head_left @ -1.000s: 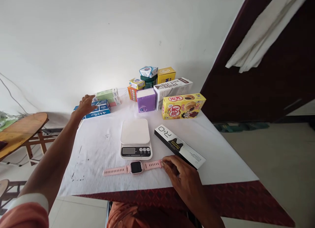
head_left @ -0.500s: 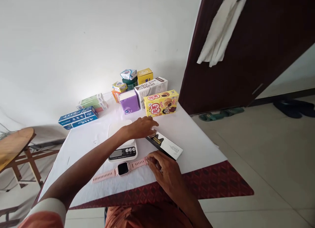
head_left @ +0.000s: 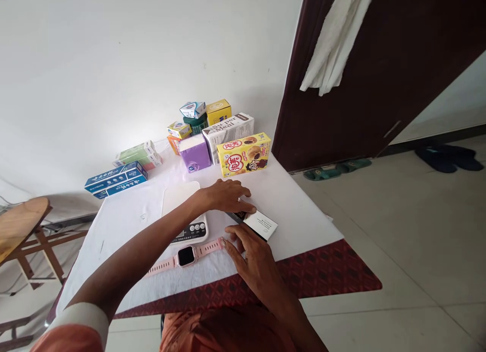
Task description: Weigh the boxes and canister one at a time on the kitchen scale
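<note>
My left hand (head_left: 230,196) reaches across the table above a flat black-and-white box (head_left: 261,224), its fingers stretched out and covering part of the box top. My right hand (head_left: 252,253) is near the end of a pink-strapped smartwatch (head_left: 186,257), thumb and forefinger apart, with the thumb tip close to the strap end. The watch lies face up, its strap spread flat. Behind it sits a white kitchen scale (head_left: 195,233) with buttons on a black panel, partly hidden by my left forearm.
On the white-covered table (head_left: 304,220) stand a yellow snack box (head_left: 243,157), a purple pack (head_left: 195,154), a white carton (head_left: 230,129), and more small boxes. A blue box (head_left: 116,180) and a green box (head_left: 138,154) lie at left. A wooden stool (head_left: 25,218) stands beyond.
My left hand has shifted right, farther over the black-and-white box. My right thumb and forefinger have parted at the watch strap end. The view has shifted slightly.
</note>
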